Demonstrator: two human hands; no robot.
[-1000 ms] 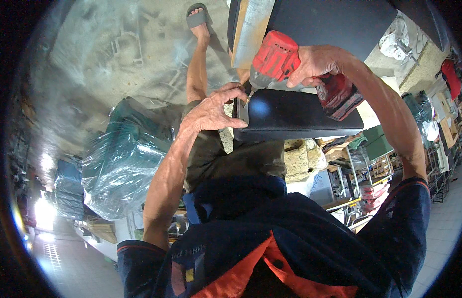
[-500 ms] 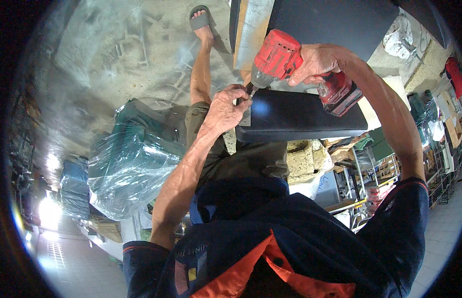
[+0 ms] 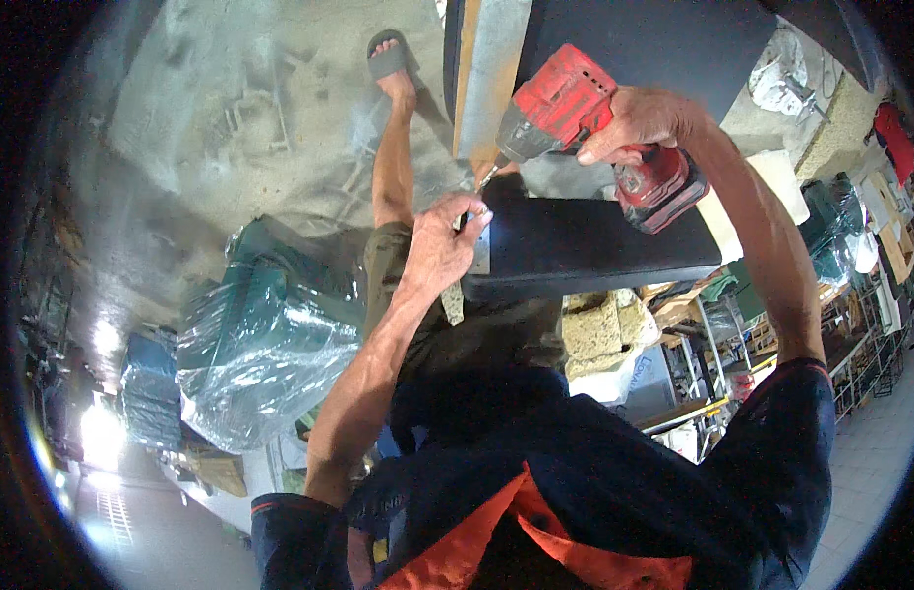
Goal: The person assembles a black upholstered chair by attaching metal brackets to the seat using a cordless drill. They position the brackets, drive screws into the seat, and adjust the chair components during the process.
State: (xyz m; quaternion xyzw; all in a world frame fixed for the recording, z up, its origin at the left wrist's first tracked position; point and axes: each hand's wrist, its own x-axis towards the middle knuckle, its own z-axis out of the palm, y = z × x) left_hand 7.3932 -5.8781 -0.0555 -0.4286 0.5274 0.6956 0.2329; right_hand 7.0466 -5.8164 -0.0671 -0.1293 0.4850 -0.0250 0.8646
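Observation:
My right hand (image 3: 639, 126) is wrapped round the handle of a red cordless impact driver (image 3: 567, 90), with its bit pointing down and left. My left hand (image 3: 447, 239) is closed in a pinch right by the bit's tip. Whatever lies between its thumb and finger is too small to name. A flat metal plate (image 3: 482, 252) shows beside those fingertips, at the left end of a black padded cushion (image 3: 585, 241). This cushion lies across in front of me, above my thighs, under the driver's battery.
Beyond stands a large black upholstered panel (image 3: 634, 59) with a pale board (image 3: 494, 74) along its edge. To the left is a plastic-wrapped green piece (image 3: 270, 334). Yellowish foam blocks (image 3: 606, 329) and cluttered shelving (image 3: 712, 339) sit at the right. My sandalled foot (image 3: 388, 61) rests on the concrete floor.
The driver has tilted, and its bit has shifted left and now shows more of its length. The cushion appears slightly lower in view. My left hand keeps its pinch near the bit.

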